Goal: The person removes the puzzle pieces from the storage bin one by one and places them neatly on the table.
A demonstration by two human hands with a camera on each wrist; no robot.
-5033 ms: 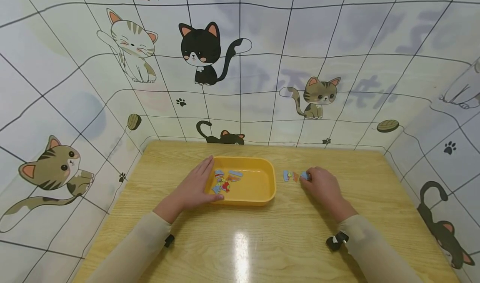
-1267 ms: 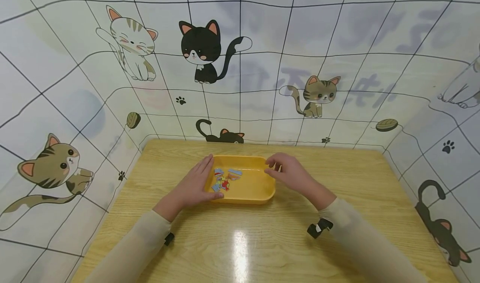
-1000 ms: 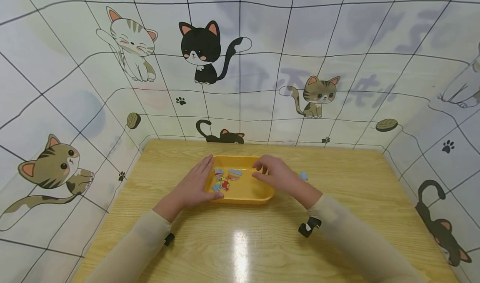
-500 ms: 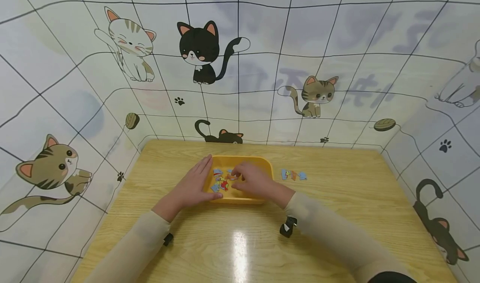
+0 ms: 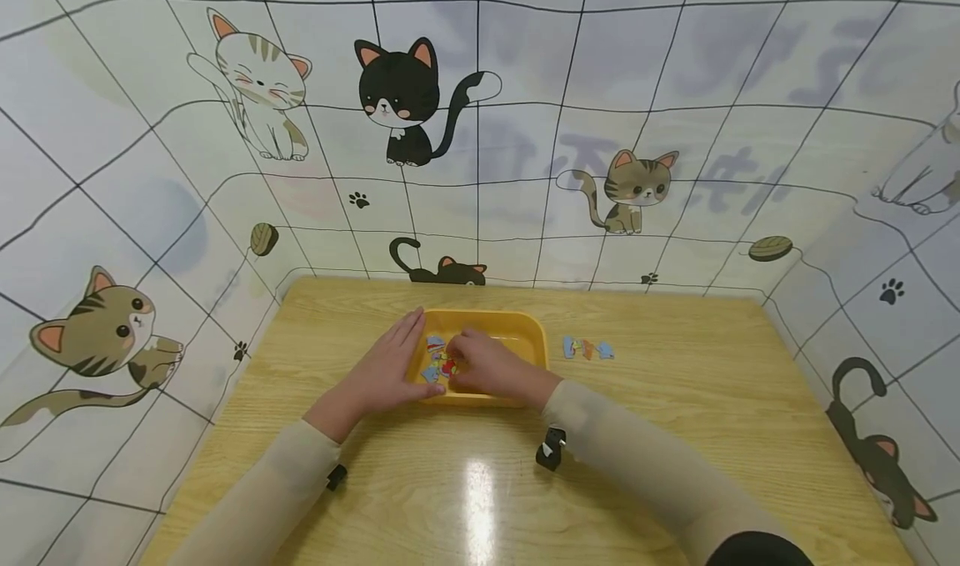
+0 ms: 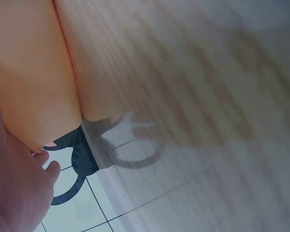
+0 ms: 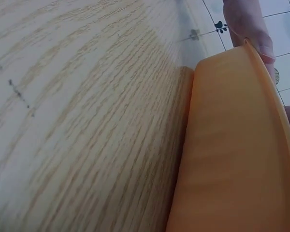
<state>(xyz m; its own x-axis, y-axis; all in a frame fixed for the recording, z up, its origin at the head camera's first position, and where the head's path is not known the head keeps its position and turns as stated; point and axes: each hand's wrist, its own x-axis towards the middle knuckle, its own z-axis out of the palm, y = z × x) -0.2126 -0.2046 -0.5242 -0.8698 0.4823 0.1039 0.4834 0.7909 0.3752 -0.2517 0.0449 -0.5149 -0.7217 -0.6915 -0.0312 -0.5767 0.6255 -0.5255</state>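
Note:
My left hand (image 5: 378, 376) lies along the left end of a yellow plastic tray (image 5: 510, 312), fingers straight at its side and thumb on the front rim. The right wrist view shows that thumb (image 7: 266, 50) over the rim of the tray (image 7: 232, 145). Inside the tray, my right hand (image 5: 495, 368) reaches down with bent fingers at several small printed puzzle pieces. A red piece (image 5: 447, 368) and a blue piece (image 5: 430, 374) show beside the fingertips, and another blue-and-red piece (image 5: 435, 343) lies behind them. I cannot tell whether the right fingertips pinch a piece; the hand covers them.
To the right of the tray, a short row of puzzle pieces lies on the wooden table (image 5: 675, 433): a blue one (image 5: 568, 348), an orange one (image 5: 588, 350) and a blue one (image 5: 606, 351). A cat-patterned cloth wall (image 5: 517, 149) rises behind the table and at both sides.
My right hand has left the row of pieces on the table and moved left into the tray, its fingers lowering to the pieces there. The left hand has stayed at the tray.

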